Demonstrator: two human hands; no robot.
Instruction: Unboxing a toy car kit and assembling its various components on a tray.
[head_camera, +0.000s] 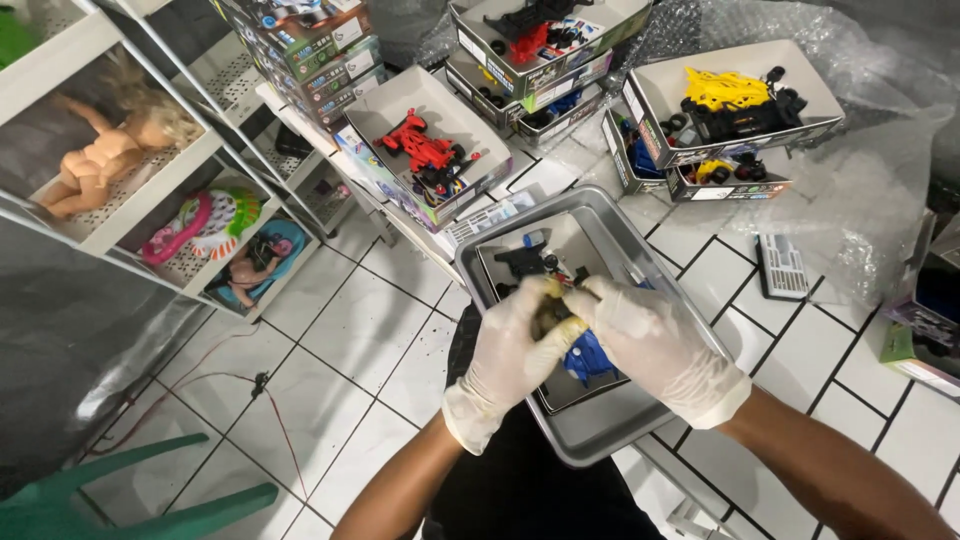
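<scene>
Both gloved hands, left hand (510, 350) and right hand (655, 345), are closed around a small dark part (548, 312) over the grey tray (600, 430), apparently mid-fitting, so steady fingertip pressure seems needed next

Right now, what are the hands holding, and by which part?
Both gloved hands, left hand and right hand, pinch a small dark part between fingertips over the metal tray; which end cannot be told.
</scene>
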